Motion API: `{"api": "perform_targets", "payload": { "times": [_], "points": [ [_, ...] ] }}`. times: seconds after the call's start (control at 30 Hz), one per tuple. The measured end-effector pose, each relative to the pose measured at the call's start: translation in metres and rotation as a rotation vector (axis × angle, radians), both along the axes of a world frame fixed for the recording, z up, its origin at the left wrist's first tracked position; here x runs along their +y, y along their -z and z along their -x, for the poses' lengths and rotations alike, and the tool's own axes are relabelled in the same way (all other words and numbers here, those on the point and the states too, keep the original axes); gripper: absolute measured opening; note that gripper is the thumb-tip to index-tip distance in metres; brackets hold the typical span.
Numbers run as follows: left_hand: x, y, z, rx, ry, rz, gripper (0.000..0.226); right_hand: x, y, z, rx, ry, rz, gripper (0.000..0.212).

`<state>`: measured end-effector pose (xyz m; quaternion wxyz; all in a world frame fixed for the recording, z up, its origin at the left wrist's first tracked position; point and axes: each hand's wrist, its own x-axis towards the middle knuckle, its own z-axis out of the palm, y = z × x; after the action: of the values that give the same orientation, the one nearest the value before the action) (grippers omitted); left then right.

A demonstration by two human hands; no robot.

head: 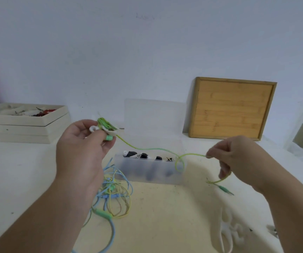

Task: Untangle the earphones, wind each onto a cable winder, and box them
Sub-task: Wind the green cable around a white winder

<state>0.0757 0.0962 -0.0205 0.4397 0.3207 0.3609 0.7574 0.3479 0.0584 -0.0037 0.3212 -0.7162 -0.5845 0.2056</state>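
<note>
1. Head view showed the left grip raised above the counter, fingers curled round a white winder that already carried several turns of green cable.
2. The right grip was well apart to the right, thumb and forefinger pinching the same cable. The other fingers were loosely curled, and the tail ran through them.
3. Between the two grips the cable hung slack, with one small loop sagging just in front of the box. Its plug dangled below the right grip.
4. The step in hand looked like winding the green earphone. It seemed freed from the others but only partly wound.
5. The next move probably called for taking up the slack so that the loop opened out and did not pull into a knot. The free length could then be laid onto the winder turn by turn, plug end last.
6. The box stood open, its lid tipped back. Several compartments held dark items, and the right-hand one appeared free for this winder.
7. A tangle of blue and yellow cables lay on the counter under the left arm, and spare winders lay near the right arm, so much of the task seemed left.
</note>
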Motion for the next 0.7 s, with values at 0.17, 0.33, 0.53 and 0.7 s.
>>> {"api": "perform_targets", "payload": {
  "times": [0.17,0.33,0.53,0.7],
  "points": [
    [-0.009,0.001,-0.016,0.103,0.139,-0.014,0.030,0.009,0.009,-0.002,-0.208,0.155,-0.125,0.022],
    [-0.018,-0.004,-0.025,0.101,0.217,-0.039,0.030,-0.005,-0.003,0.021,-0.114,0.132,-0.489,0.019],
    [-0.025,-0.011,-0.030,0.068,0.310,-0.100,0.031,-0.021,0.013,0.072,-0.177,-0.395,-0.287,0.046],
    [-0.026,-0.015,-0.030,-0.076,0.354,-0.089,0.028,-0.022,0.006,0.067,-0.132,-0.302,-0.190,0.007]
  ]
}}
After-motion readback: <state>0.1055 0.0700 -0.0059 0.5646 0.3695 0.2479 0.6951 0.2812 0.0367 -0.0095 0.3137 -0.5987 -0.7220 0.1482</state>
